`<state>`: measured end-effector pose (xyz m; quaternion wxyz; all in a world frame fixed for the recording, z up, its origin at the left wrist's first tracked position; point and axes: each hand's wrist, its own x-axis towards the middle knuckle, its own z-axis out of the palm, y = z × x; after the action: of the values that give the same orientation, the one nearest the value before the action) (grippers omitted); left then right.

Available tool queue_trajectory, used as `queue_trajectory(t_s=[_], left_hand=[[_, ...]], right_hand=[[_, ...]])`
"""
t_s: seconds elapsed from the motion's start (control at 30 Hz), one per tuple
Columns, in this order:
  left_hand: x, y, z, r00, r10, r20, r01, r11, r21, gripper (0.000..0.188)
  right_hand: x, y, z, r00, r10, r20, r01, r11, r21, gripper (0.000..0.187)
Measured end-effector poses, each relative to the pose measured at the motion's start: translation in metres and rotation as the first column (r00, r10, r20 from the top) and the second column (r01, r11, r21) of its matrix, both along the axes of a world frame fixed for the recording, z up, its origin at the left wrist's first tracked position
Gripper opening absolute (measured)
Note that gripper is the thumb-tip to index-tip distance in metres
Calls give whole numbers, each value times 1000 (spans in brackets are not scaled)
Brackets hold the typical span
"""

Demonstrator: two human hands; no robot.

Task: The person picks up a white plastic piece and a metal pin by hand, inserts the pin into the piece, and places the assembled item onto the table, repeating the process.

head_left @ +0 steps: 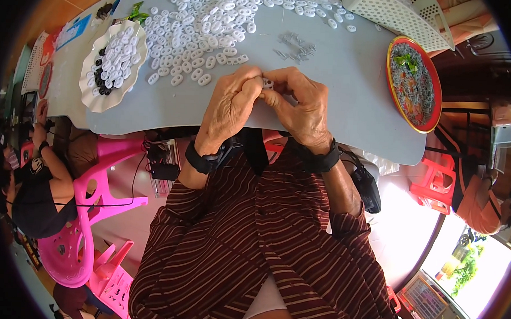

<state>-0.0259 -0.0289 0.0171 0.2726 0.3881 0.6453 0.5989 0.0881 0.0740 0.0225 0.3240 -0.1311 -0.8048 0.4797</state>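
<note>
My two hands meet over the near edge of the grey table [349, 95]. Between their fingertips is a small white oval plastic piece [267, 83] with dark holes. My right hand [304, 107] pinches it between thumb and forefinger. Curled fingers of my left hand [230, 101] close on its other end and partly hide it. Just beyond my hands lies a broad heap of similar white two-holed pieces [216, 21]. A small scatter of thin metal pins [296, 46] rests to the right of that heap.
At left, a scalloped white plate [104, 103] bears white and black pieces. A red-rimmed round tray [438, 105] of grey metal bits stands at right, below a white perforated basket [381, 14]. Pink chair [84, 226], red stool [434, 184]; other people sit at both sides.
</note>
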Motion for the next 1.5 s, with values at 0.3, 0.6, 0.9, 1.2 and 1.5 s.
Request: queue_trajectory(t_s=[0.3,0.6,0.9,1.2,1.5], left_hand=[[-4,0,-10,983,-72,-168,92,989,117,19],[1,0,1,995,9,103,-10,1000,12,21],[-2,-3,4,991,-29,129,36,998,-57,18],[3,-2,4,991,-43,128,43,999,4,19],[5,0,8,984,36,175,-34,999,-15,23]], right_hand=[[1,1,4,1000,9,-14,-8,998,66,22],[-1,-1,8,999,-22,29,21,1000,14,21],[-1,1,7,999,32,22,-33,999,40,22],[-2,1,4,999,17,-28,-17,1000,14,19],[1,5,14,996,69,64,-58,985,-160,22]])
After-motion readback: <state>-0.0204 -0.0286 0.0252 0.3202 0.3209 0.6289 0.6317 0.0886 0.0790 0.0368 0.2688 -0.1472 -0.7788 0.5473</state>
